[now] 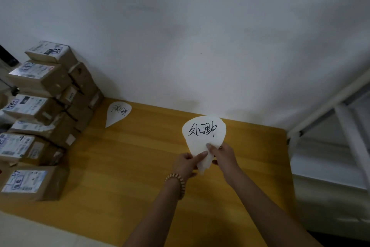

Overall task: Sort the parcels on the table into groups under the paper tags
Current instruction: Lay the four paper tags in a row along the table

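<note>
A white paper tag [204, 132] with black handwriting stands upright above the wooden table [124, 166], near the wall. My left hand [187, 163] and my right hand [223, 154] both pinch its lower edge. A second handwritten paper tag [118, 113] lies flat on the table farther left, by the wall. Several brown cardboard parcels [40, 118] with white shipping labels are stacked in piles along the table's left side. A beaded bracelet is on my left wrist.
A white wall rises right behind the table. A white metal shelf frame [340, 118] stands off the table's right edge. The nearest parcel [34, 183] sits at the front left corner.
</note>
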